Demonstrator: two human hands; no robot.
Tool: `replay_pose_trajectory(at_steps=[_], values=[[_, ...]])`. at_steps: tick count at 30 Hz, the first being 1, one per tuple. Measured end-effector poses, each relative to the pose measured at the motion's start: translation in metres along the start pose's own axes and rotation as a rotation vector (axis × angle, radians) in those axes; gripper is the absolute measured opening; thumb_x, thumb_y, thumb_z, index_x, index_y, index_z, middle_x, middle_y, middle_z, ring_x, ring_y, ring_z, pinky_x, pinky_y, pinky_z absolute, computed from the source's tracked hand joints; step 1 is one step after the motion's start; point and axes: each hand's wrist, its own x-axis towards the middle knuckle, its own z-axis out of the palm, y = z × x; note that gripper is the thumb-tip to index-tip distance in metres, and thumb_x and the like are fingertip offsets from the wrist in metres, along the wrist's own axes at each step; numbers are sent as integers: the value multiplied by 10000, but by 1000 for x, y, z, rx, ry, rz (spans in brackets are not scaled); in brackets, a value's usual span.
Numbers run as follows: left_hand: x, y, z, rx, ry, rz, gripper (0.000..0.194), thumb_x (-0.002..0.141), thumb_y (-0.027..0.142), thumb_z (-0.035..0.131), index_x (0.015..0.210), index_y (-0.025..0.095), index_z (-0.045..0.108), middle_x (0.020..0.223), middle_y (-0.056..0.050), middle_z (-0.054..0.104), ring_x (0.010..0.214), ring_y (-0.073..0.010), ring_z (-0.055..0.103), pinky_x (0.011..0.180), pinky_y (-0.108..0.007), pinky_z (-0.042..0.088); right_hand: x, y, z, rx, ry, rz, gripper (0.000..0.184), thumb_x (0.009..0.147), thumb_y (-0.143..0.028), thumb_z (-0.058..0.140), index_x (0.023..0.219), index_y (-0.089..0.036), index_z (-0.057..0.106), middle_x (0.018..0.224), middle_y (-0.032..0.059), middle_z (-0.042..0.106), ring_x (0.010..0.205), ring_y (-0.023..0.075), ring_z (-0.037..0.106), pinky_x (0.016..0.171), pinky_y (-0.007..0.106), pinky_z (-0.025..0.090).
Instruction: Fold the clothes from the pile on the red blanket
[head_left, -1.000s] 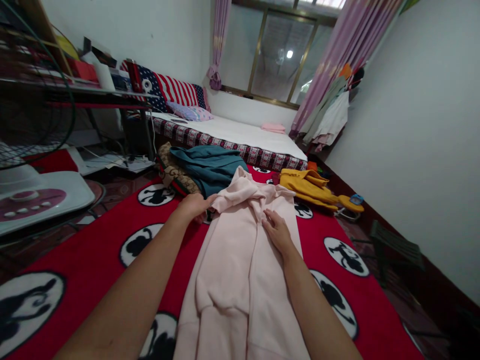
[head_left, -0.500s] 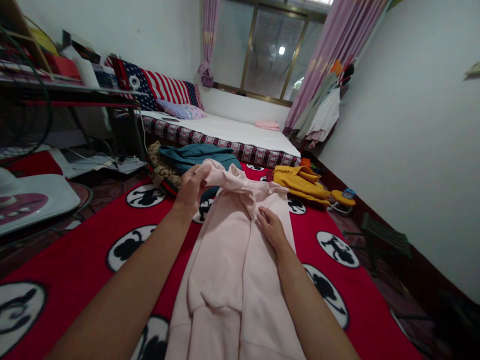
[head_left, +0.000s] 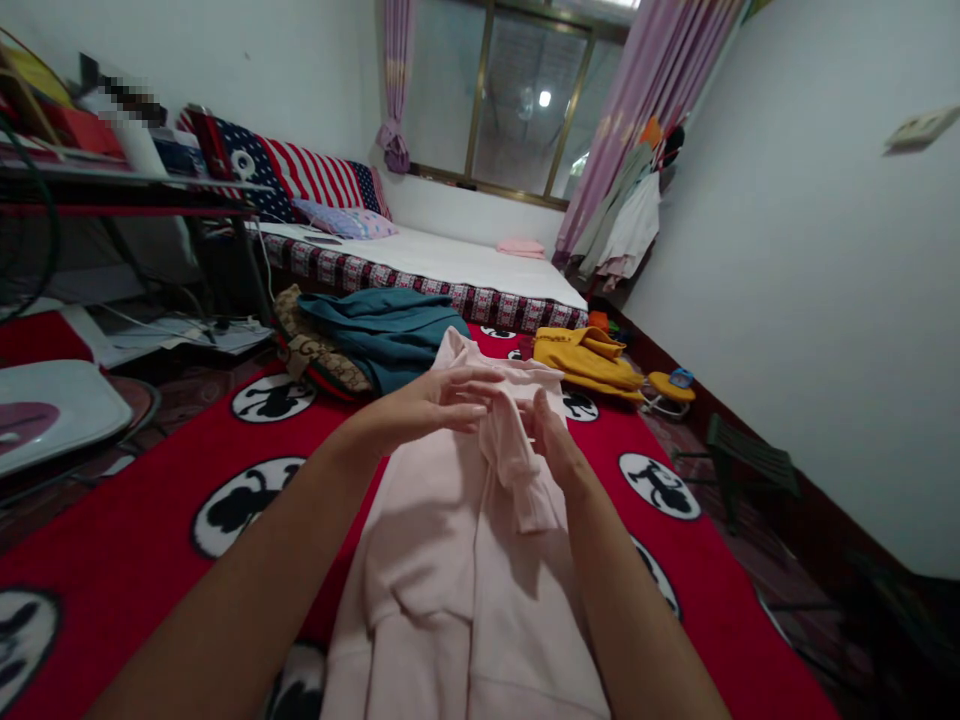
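Currently, pale pink long-sleeved cloth garment (head_left: 427, 540): laid lengthwise mid-view, running 6 to 12 o'clock (12 = away from wearer); wrinkled toward its 12 o'clock end.
Narrow pink cuffed sleeve (head_left: 529, 500): bent, between both hands, cuff pointing to 5 o'clock above the garment; shadow on the cloth below.
Left hand (head_left: 454, 400): at the sleeve's 10 o'clock; fingers stretched out, slightly apart, aimed at 3 o'clock. Tips right by the sleeve's upper bend, contact can't be told.
Right hand (head_left: 551, 435): at the sleeve's 2 o'clock, just beside it; fingers partly hidden by cloth, can't tell if they pinch it.
Plush red blanket with white discs and black figures (head_left: 135, 560): under the garment, exposed at 9 and 3 o'clock.
Crumpled teal cloth garment (head_left: 382, 325): 11 o'clock, against a brown patterned cushion (head_left: 330, 360).
Folded mustard-yellow garment (head_left: 589, 360): 1 o'clock, on the blanket.
White-topped bed with patterned side (head_left: 450, 262): 12 o'clock, beyond the blanket.
Dark green slatted stool (head_left: 750, 455): 3 o'clock, off the blanket.
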Motion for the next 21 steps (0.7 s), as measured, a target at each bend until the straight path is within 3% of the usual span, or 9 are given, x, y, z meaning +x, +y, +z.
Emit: replay_pose_trajectory(at_steps=[2,4,8,10,13,15,17,19,21], values=[[2,-13,-3,146,-46,-12,602,758,314,686,1326,206,520,1238,-123,612,1010,-246,645,785,-344,552,-7,-16,-2,-4,-91,87,685,820,-761,386,1142,-215,647,999,83,707,814,211,657,598,281,498],[3,-24,-4,380,-6,27,648,727,243,686,1349,211,507,1246,-118,590,951,-220,650,819,-363,545,-11,-23,-3,-79,-87,143,589,795,-708,513,1093,-220,651,967,62,699,741,183,633,531,237,458],[3,-34,2,883,173,117,773,604,145,758,1336,269,542,1376,-116,458,1210,-291,508,1035,-439,419,-10,-17,-9,-149,-65,311,556,828,-686,486,958,-168,639,847,82,681,573,134,581,475,221,445],[6,-36,7,971,148,164,637,605,123,747,1218,266,646,1359,-105,482,1256,-290,469,1069,-414,379,-9,-11,-11,-199,-89,361,523,840,-653,500,854,-144,621,721,69,651,520,120,561,465,215,439],[11,-38,11,937,97,174,285,690,123,652,934,223,757,1054,-63,677,987,-206,626,905,-297,471,-9,-1,-10,-269,-180,357,440,817,-559,594,696,-136,585,534,2,542,450,97,495,436,203,388],[13,-37,11,925,198,117,200,720,146,614,838,213,761,849,-28,718,800,-174,651,752,-254,483,-9,2,-5,-229,-235,306,379,766,-465,668,605,-140,557,470,-34,472,424,73,423,417,193,329],[14,-34,10,924,398,79,186,753,189,595,843,211,757,806,-21,729,758,-174,654,686,-244,466,-8,-1,-1,-64,-200,244,326,703,-383,702,554,-154,526,449,-55,437,419,59,373,404,187,290],[12,-30,8,900,592,89,197,801,244,570,869,202,751,836,-31,738,775,-178,661,671,-239,456,-6,-9,0,233,-60,168,231,667,-344,687,611,-164,554,510,-45,509,461,78,437,430,189,349],[11,-26,8,854,713,129,220,838,287,550,854,181,743,822,-42,738,763,-174,664,667,-235,454,-4,-22,-3,552,93,74,183,663,-329,651,758,-178,608,671,-16,634,597,124,569,539,218,470]])
